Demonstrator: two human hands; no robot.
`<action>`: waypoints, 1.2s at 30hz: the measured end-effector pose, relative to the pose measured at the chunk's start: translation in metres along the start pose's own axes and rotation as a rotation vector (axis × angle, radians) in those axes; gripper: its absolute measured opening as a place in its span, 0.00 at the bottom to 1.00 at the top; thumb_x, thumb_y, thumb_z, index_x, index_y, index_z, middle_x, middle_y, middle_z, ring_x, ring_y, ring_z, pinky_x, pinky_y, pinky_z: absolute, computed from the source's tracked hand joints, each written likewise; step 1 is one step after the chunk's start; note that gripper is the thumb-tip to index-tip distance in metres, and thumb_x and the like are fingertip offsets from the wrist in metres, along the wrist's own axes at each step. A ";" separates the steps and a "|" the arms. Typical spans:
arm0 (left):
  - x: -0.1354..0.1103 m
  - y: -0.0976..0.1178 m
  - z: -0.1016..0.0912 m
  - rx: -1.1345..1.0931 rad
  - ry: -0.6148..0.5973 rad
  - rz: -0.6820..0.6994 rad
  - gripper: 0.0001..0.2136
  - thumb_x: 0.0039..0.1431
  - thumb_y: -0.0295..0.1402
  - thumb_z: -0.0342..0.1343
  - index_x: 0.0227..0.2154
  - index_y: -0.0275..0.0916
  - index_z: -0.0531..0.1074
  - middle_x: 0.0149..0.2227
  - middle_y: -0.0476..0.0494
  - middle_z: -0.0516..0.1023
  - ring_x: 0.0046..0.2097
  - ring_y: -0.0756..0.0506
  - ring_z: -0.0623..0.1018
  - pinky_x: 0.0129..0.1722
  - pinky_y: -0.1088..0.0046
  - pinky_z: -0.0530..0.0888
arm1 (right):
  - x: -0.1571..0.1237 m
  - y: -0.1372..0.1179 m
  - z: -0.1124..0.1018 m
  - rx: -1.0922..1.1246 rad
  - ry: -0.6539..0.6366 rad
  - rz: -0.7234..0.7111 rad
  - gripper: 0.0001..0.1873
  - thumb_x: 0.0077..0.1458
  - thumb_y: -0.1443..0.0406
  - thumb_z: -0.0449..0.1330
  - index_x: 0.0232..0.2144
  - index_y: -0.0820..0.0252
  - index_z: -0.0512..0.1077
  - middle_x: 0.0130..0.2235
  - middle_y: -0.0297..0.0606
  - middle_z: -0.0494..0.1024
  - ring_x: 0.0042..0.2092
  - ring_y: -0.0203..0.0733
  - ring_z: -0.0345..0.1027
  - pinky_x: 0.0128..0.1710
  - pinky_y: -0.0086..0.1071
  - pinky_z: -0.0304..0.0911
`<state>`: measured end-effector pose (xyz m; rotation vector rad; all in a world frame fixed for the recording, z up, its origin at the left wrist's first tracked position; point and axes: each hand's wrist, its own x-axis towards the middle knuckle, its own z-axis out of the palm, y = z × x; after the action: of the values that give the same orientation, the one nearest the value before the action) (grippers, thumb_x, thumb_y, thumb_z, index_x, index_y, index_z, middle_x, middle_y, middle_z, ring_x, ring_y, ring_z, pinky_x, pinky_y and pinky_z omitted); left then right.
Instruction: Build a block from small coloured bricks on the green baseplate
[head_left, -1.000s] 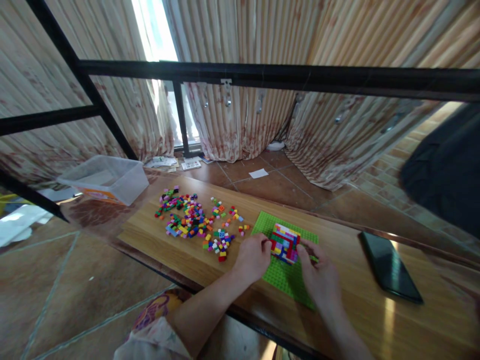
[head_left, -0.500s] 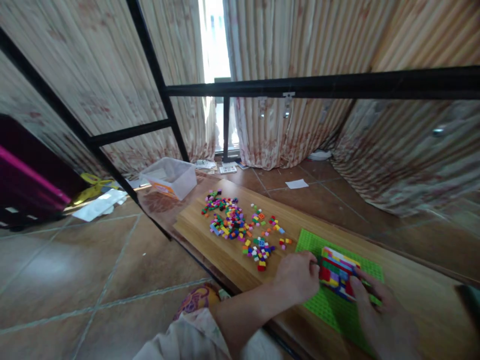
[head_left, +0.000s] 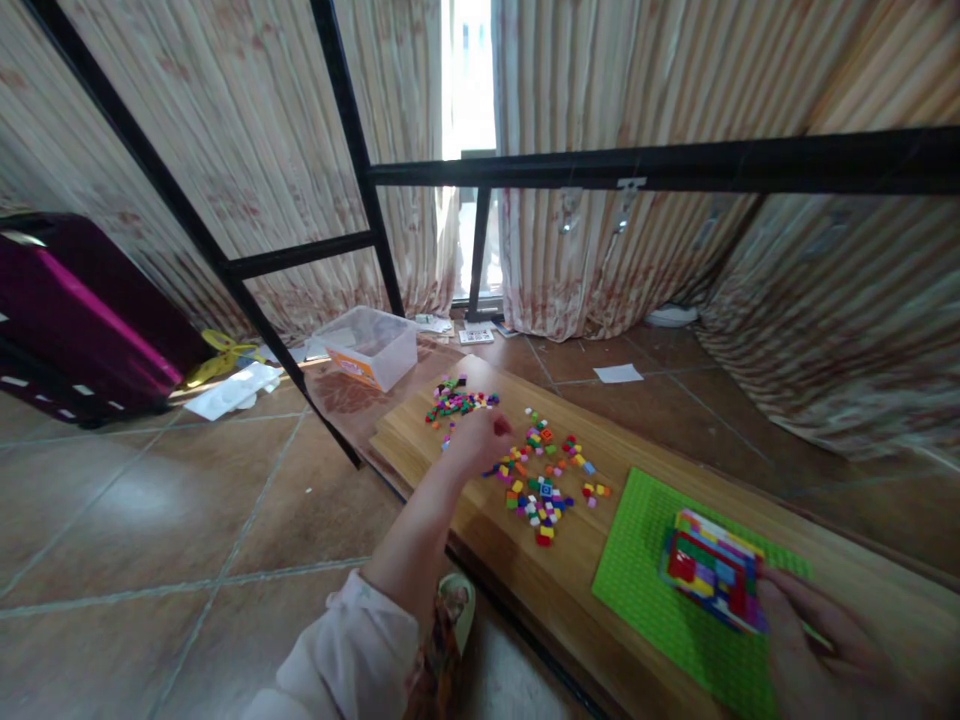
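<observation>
My left hand (head_left: 480, 436) reaches out over the pile of small coloured bricks (head_left: 525, 470) on the wooden table (head_left: 465, 520); its fingers are curled down among the bricks, and what they hold is hidden. My right hand (head_left: 825, 650) rests at the right side of a multicoloured brick build (head_left: 712, 570), fingertips against it. The build stands on a green baseplate (head_left: 645, 590).
A clear plastic box (head_left: 371, 345) sits at the table's far left end. A black metal frame (head_left: 600, 165) crosses above the table. A purple suitcase (head_left: 82, 320) stands on the tiled floor at left. Curtains hang behind.
My left hand left the brick build and moved left to the loose brick pile. The view swung left, so the baseplate now lies at lower right.
</observation>
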<state>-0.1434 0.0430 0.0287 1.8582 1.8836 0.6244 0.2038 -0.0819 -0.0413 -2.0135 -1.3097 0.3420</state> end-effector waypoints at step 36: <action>-0.044 0.071 0.064 -0.955 -0.672 0.074 0.10 0.48 0.31 0.60 0.34 0.32 0.74 0.25 0.50 0.73 0.26 0.54 0.69 0.29 0.77 0.66 | -0.030 -0.091 0.029 0.479 -0.089 -0.206 0.16 0.58 0.55 0.58 0.43 0.56 0.76 0.40 0.41 0.81 0.40 0.43 0.74 0.41 0.38 0.70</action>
<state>-0.0478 0.0012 0.0171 1.2500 0.8377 0.6457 0.1108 -0.0744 -0.0051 -1.4675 -1.3258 0.5907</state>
